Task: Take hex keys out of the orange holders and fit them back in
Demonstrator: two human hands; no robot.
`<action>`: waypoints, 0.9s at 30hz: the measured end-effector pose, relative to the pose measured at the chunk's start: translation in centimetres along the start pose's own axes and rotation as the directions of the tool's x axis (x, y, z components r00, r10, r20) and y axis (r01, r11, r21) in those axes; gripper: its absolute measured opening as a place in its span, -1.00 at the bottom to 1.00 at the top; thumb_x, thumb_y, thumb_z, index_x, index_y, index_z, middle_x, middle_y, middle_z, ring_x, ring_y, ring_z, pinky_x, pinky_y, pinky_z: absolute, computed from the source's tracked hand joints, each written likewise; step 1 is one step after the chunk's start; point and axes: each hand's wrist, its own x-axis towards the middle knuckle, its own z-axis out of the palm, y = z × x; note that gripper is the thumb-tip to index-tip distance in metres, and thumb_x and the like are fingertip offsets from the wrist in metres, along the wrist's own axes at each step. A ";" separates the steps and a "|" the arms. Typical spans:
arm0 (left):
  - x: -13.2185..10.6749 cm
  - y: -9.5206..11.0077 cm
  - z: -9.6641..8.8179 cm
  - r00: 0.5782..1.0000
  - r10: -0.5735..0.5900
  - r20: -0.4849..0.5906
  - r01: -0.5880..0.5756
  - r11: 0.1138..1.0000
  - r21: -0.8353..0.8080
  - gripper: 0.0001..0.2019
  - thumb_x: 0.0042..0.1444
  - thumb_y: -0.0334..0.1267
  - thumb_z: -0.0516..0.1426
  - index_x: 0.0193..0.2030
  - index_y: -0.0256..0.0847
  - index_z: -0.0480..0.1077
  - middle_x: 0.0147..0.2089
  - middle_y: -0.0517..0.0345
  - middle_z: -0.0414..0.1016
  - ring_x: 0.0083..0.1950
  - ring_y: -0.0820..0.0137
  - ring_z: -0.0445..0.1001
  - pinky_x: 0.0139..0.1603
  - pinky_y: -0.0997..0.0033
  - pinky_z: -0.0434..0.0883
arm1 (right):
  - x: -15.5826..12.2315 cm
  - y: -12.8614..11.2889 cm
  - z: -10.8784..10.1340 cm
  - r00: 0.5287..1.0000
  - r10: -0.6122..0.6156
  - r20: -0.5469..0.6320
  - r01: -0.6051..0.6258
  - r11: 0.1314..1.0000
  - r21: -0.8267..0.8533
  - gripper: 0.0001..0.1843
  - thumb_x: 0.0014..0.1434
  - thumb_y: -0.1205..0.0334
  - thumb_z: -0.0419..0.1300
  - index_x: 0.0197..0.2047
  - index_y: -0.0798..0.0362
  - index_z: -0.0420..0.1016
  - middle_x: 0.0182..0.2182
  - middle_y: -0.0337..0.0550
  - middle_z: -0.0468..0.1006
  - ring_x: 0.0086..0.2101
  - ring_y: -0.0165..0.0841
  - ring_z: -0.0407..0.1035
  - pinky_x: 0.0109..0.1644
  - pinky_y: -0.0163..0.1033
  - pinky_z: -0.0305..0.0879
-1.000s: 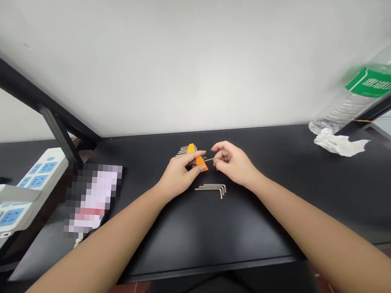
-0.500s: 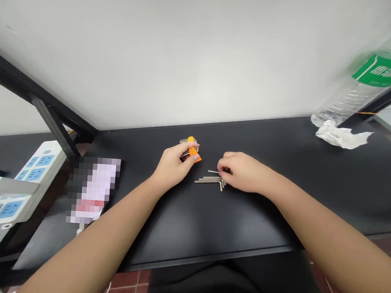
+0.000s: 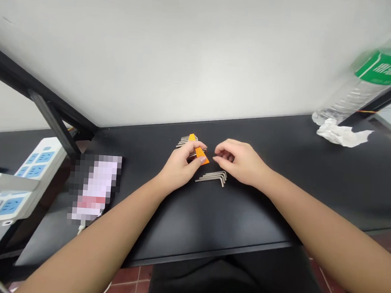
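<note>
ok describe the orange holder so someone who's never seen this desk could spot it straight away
On the black desk, near the white back wall, look where the two hands meet in the middle. The left hand pinches the orange holder, a small strip with hex keys fanning out behind it. It is the only orange thing there; the loose keys beside it, under the right hand, are bare metal.

Left hand [image 3: 179, 167] grips orange holder [image 3: 200, 152]; right hand [image 3: 239, 163] beside it.

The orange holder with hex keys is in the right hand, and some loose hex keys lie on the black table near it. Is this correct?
Not quite: the head view shows the orange holder gripped by the left hand, not the right hand. The loose hex keys do lie on the black table beside it.
</note>
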 end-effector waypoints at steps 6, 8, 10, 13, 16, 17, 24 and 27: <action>-0.3 0.2 0.6 0.995 0.028 0.092 -0.016 0.991 -0.131 -0.69 0.26 -0.17 0.18 0.10 -0.15 0.32 0.04 0.06 0.52 0.02 0.32 0.55 0.09 0.25 0.51 | 0.6 -0.1 1.4 0.998 0.058 -0.039 -0.047 0.967 0.250 -0.93 0.22 0.28 0.19 -0.23 0.05 0.50 -0.31 -0.26 0.55 -0.34 -0.45 0.41 -0.23 -0.34 0.33; -0.4 0.3 0.6 0.995 0.027 0.094 -0.012 0.988 -0.153 -0.68 0.26 -0.17 0.17 0.11 -0.15 0.28 0.06 0.04 0.51 0.02 0.33 0.55 0.07 0.26 0.51 | 0.7 -0.1 1.8 0.997 0.077 -0.031 -0.065 0.956 0.287 -0.93 0.21 0.28 0.19 -0.23 0.06 0.49 -0.33 -0.26 0.55 -0.35 -0.45 0.40 -0.24 -0.34 0.33; -0.5 0.5 0.5 0.994 0.022 0.104 -0.004 0.986 -0.169 -0.67 0.26 -0.14 0.16 0.10 -0.15 0.25 0.04 0.02 0.51 0.00 0.35 0.54 0.05 0.27 0.51 | 0.8 0.0 2.0 0.995 0.090 -0.039 -0.073 0.946 0.317 -0.92 0.20 0.28 0.19 -0.21 0.06 0.48 -0.32 -0.25 0.54 -0.35 -0.44 0.40 -0.24 -0.33 0.34; -0.5 0.7 0.3 0.992 0.022 0.121 0.002 0.981 -0.193 -0.66 0.25 -0.08 0.18 0.04 -0.13 0.22 0.00 0.04 0.51 -0.03 0.36 0.54 0.02 0.29 0.50 | 0.9 -0.2 2.0 0.992 0.052 -0.118 -0.021 0.968 0.251 -0.94 0.20 0.30 0.17 -0.26 0.06 0.47 -0.31 -0.23 0.53 -0.33 -0.43 0.39 -0.22 -0.32 0.32; -0.6 0.8 0.3 0.991 0.018 0.131 0.010 0.977 -0.213 -0.64 0.23 -0.02 0.20 0.02 -0.10 0.20 -0.03 0.07 0.50 -0.07 0.37 0.54 0.00 0.29 0.51 | 0.9 -0.5 1.9 0.985 0.013 -0.171 0.016 0.986 0.167 -0.95 0.18 0.33 0.17 -0.33 0.06 0.45 -0.35 -0.22 0.50 -0.35 -0.43 0.36 -0.24 -0.32 0.30; -0.6 0.8 0.4 0.991 0.020 0.132 0.010 0.974 -0.226 -0.64 0.23 -0.02 0.20 0.02 -0.10 0.20 -0.04 0.08 0.50 -0.07 0.38 0.54 0.00 0.29 0.51 | 0.8 -0.6 1.9 0.987 0.031 -0.157 0.000 0.981 0.196 -0.96 0.17 0.32 0.18 -0.33 0.06 0.44 -0.36 -0.22 0.50 -0.36 -0.43 0.36 -0.25 -0.31 0.31; -0.5 0.9 0.6 0.994 0.015 0.112 0.013 0.969 -0.246 -0.63 0.22 -0.03 0.21 0.01 -0.13 0.20 -0.04 0.05 0.47 -0.06 0.37 0.51 0.00 0.30 0.50 | 0.5 -0.9 2.4 0.990 0.132 -0.039 -0.096 0.866 0.491 -0.86 0.18 0.21 0.24 -0.20 0.06 0.44 -0.27 -0.19 0.53 -0.28 -0.40 0.44 -0.17 -0.29 0.43; -0.5 0.9 0.6 0.991 0.009 0.135 0.023 0.972 -0.235 -0.64 0.24 -0.07 0.19 0.07 -0.14 0.21 -0.04 0.05 0.48 -0.08 0.38 0.51 -0.03 0.33 0.51 | 0.6 -0.7 2.5 0.993 0.112 -0.028 -0.087 0.885 0.458 -0.85 0.14 0.26 0.23 -0.20 0.05 0.39 -0.31 -0.23 0.49 -0.32 -0.43 0.39 -0.20 -0.30 0.40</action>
